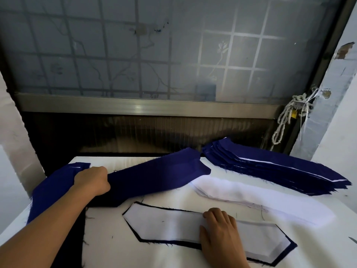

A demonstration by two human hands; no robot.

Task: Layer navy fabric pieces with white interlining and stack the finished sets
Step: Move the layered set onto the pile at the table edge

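Gripping a navy piece (154,175) in curled fingers, left hand (92,180) holds it raised over the table's left rear; right hand (220,231), fingers straight, presses white interlining (170,225) laid on navy at centre. Risk: trailing end brushes the loose interlining pile (270,200) or finished stack (280,171), skewing them; interlining may creep if pressure eases. White-covered table (135,254); frosted gridded window (135,55) behind, rope (286,120) knotted at right
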